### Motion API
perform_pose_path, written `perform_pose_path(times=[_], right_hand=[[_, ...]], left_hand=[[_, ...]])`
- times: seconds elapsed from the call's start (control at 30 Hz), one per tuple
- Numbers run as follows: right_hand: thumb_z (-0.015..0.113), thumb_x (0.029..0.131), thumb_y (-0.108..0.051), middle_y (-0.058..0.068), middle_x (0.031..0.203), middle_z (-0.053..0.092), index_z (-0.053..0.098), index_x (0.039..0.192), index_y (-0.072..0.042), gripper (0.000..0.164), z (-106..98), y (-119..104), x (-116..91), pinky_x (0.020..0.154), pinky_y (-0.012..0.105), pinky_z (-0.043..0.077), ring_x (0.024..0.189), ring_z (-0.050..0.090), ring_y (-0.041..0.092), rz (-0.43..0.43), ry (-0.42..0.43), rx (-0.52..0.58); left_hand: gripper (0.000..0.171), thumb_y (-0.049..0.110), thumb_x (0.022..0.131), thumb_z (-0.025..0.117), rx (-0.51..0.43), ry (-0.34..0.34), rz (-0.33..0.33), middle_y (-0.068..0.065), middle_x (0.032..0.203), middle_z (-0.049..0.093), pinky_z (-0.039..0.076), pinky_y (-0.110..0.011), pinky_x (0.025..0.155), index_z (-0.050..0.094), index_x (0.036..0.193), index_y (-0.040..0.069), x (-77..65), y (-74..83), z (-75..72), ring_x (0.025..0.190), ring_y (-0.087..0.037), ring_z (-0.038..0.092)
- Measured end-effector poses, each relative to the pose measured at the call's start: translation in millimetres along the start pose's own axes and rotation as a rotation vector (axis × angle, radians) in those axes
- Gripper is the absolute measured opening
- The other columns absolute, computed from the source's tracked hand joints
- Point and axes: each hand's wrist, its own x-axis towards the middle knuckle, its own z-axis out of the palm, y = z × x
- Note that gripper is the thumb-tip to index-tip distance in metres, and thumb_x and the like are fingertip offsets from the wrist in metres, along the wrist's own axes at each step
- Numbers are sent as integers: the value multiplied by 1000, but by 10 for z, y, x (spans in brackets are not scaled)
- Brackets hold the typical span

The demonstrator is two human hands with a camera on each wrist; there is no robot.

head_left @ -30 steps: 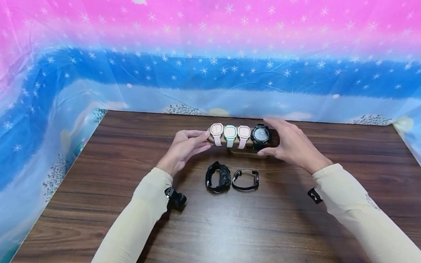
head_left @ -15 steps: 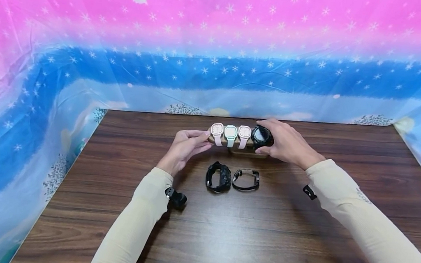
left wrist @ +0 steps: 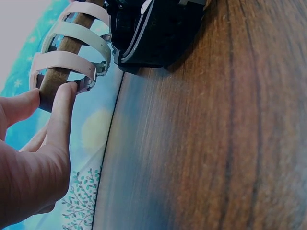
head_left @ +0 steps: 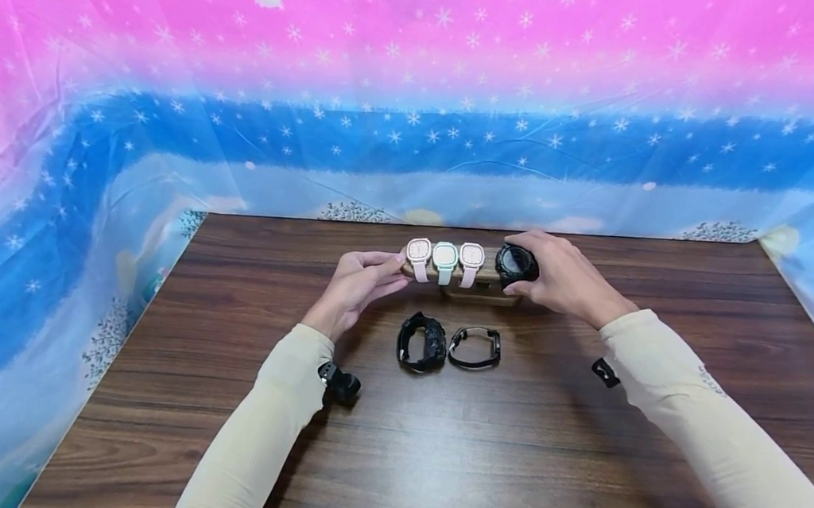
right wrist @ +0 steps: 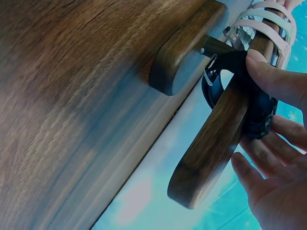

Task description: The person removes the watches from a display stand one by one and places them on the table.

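A wooden watch stand (right wrist: 187, 55) with a horizontal bar (right wrist: 211, 143) stands near the back of the table. My left hand (head_left: 357, 288) pinches the bar's left end between thumb and fingers. Looped side by side on the bar are a pink watch (head_left: 419, 250), a mint green watch (head_left: 445, 255) and a second pink watch (head_left: 472, 255). To their right, my right hand (head_left: 561, 278) grips a black digital watch (head_left: 515, 264) by its sides. In the right wrist view its strap (right wrist: 211, 91) circles the bar, and the bar's rounded end sticks out past it.
In front of the stand, a chunky black watch (head_left: 423, 343) and a slimmer black watch (head_left: 474, 349) lie on their sides, straps closed. The dark wooden table (head_left: 391, 460) ends at a patterned pink and blue cloth (head_left: 416, 143) behind and at the sides.
My right hand, loosely spread around the black digital watch a second ago, has closed on it. Watch and hand have moved right along the bar, widening the gap beside the pink watch.
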Motion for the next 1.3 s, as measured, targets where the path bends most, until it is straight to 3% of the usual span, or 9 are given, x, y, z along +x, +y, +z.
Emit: perform_pose_path(times=[0.6, 1.3], right_hand=[[91, 76, -13, 26, 134, 60, 58, 136, 3, 71, -138, 247, -195, 100, 59, 48, 119, 59, 45, 61, 40, 33], [93, 72, -14, 29, 127, 62, 58, 133, 4, 72, -323, 470, -426, 93, 60, 49, 110, 60, 45, 119, 82, 22]], left_hand=[[36, 4, 100, 63, 6, -4, -1, -22, 123, 64, 58, -29, 91, 57, 133, -11, -28, 14, 7, 98, -24, 71], [36, 5, 100, 63, 6, 1, -5, -21, 122, 64, 58, -30, 91, 58, 132, -10, -4, 7, 4, 98, -23, 71]])
